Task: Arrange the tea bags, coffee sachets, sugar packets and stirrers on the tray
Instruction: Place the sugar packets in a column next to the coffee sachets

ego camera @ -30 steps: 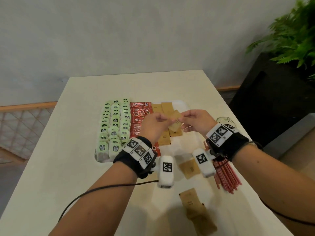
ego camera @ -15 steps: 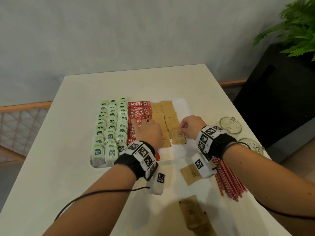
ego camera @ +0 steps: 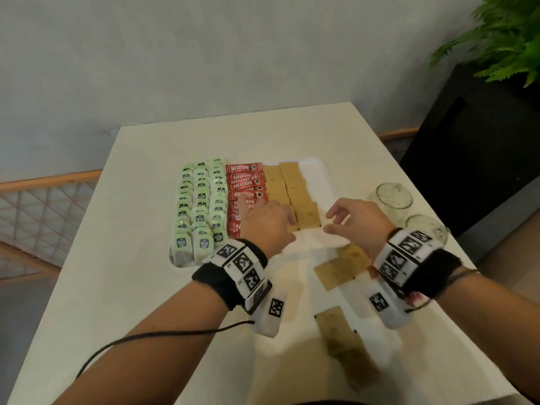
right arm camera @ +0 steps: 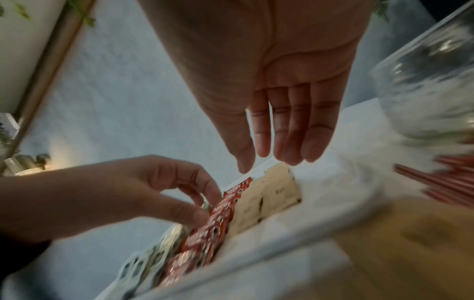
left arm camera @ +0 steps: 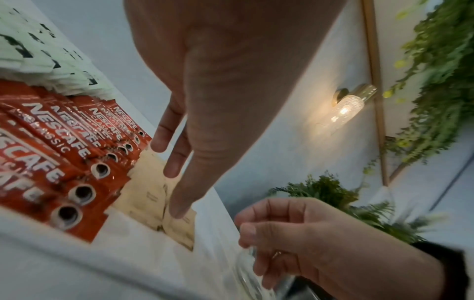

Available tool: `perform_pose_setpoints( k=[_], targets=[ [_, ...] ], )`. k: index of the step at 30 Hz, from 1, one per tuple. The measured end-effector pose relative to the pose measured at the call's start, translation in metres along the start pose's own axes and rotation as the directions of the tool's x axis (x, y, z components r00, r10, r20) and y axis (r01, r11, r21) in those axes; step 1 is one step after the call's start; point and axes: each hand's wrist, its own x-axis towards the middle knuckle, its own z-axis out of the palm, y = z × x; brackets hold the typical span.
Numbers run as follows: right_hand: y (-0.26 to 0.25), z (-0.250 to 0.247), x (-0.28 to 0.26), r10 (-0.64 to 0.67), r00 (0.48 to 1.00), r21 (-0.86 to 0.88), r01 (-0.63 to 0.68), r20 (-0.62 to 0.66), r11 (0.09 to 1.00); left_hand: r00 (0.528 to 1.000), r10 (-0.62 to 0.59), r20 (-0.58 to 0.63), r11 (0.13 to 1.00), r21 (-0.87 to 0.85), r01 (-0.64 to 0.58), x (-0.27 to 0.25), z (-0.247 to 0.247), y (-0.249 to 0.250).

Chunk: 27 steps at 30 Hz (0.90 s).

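Head view is showing the white tray (ego camera: 327, 182) filling up in tidy columns: green tea bags (ego camera: 201, 200) on the left, red coffee sachets (ego camera: 248, 185) beside them, brown sugar packets (ego camera: 292, 188) to the right, each kind overlapping like shingles so the rows are reading neatly. The left hand (ego camera: 267, 226) is reaching over the near end of the sugar columns with fingers extended, and the left wrist view is showing a fingertip (left arm camera: 179, 211) pressing the nearest packet (left arm camera: 179, 227) flat, likely to keep it from sliding. The right hand (ego camera: 356, 223) is hovering just right of that packet, fingers loosely curled and holding nothing. More sugar packets (ego camera: 339, 270) are lying loose on the table (ego camera: 117, 287) near the tray. Red stirrers (right arm camera: 446, 182) are waiting on the table to the right, by the glass jars (ego camera: 391, 197).
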Motion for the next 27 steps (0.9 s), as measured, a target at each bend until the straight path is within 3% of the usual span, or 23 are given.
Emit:
perform_pose_setpoints(
  k=[3, 10, 15, 21, 24, 27],
  targets=[
    [0.016, 0.011, -0.044, 0.036, 0.999, 0.003, -0.036, 0.04, 0.999, 0.998, 0.055, -0.036, 0.998, -0.005, -0.056, -0.023, 0.008, 0.009],
    [0.04, 0.03, -0.105, 0.038, 0.994, 0.082, -0.046, 0.099, 0.996, 0.975, 0.187, 0.12, 0.981, -0.081, -0.178, -0.065, 0.034, 0.032],
    [0.048, 0.027, -0.141, 0.108, 0.985, 0.124, -0.124, 0.132, 0.985, 0.954, 0.175, 0.244, 0.982, -0.114, -0.151, -0.087, 0.046, 0.047],
    [0.03, 0.042, -0.169, 0.217, 0.963, -0.046, -0.213, 0.159, 0.976, 0.913, 0.181, 0.365, 0.982, -0.014, -0.188, -0.103, 0.053, 0.059],
    [0.023, 0.053, -0.171, 0.253, 0.954, -0.145, -0.231, 0.159, 0.962, 0.895, 0.157, 0.417, 0.988, -0.066, -0.142, -0.099, 0.052, 0.058],
    [0.024, 0.056, -0.169, 0.283, 0.947, -0.115, -0.268, 0.151, 0.957, 0.89, 0.153, 0.429, 0.986, -0.131, -0.106, -0.097, 0.049, 0.057]
  ],
)
